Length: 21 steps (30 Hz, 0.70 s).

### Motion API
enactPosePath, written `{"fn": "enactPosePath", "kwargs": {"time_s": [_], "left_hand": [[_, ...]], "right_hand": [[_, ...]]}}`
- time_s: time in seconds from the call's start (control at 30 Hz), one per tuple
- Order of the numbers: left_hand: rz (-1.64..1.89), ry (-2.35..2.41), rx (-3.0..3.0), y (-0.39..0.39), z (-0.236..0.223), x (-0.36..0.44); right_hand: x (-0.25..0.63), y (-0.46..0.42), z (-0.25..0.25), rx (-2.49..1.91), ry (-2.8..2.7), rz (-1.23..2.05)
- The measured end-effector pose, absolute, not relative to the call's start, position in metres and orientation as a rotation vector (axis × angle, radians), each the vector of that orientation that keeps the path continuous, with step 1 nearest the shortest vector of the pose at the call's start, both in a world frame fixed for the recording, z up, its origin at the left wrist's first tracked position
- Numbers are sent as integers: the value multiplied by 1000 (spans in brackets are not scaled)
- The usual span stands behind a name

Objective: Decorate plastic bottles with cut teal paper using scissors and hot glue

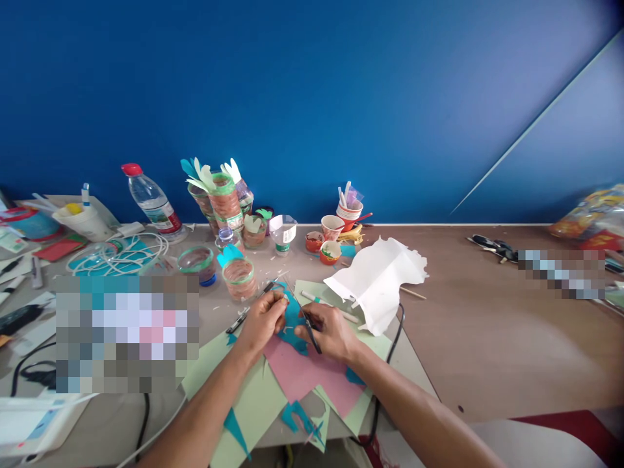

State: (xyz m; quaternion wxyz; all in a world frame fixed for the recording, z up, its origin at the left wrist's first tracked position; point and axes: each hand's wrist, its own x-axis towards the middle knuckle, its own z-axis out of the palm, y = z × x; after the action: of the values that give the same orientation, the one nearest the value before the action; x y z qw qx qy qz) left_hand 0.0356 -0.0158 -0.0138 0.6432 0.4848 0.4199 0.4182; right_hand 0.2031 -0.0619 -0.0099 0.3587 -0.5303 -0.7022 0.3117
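In my right hand (pixel 331 328) is a pair of scissors (pixel 312 331), its dark handles around my fingers and its blades pointing up and left. My left hand (pixel 263 320) is closed in a pinch just left of the blades; what its fingertips hold is too small to make out. Blue paper (pixel 292 322) lies beneath and between both hands, over a pink sheet (pixel 297 374) and a pale green sheet (pixel 253 390). A black pen-like tool (pixel 237 320) lies by my left wrist. Blue paper offcuts (pixel 301 419) lie near the table's front edge.
Behind my hands stand a wrapped cup with blue paper leaves (pixel 238 278), a green-rimmed cup (pixel 195 263) and small paper cups (pixel 330 252). Crumpled white paper (pixel 380 279) sits to the right. A bottle (pixel 153 201) and coiled white cable (pixel 121 257) are at left.
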Motion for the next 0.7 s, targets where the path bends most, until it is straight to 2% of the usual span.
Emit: {"fn": "enactPosePath", "kwargs": {"time_s": [0.27,0.5,0.7], "left_hand": [[801,971,1249,-20,-9,38],[830,919,1207,-20,-13,36],[840,917,1184,-19,-14,35]], "right_hand": [[204,-53,-20,-1222,-1343,1104],[207,-54,-16,-1350,-1404,1048],[205,-60,-4,-1357,-1683,847]]}}
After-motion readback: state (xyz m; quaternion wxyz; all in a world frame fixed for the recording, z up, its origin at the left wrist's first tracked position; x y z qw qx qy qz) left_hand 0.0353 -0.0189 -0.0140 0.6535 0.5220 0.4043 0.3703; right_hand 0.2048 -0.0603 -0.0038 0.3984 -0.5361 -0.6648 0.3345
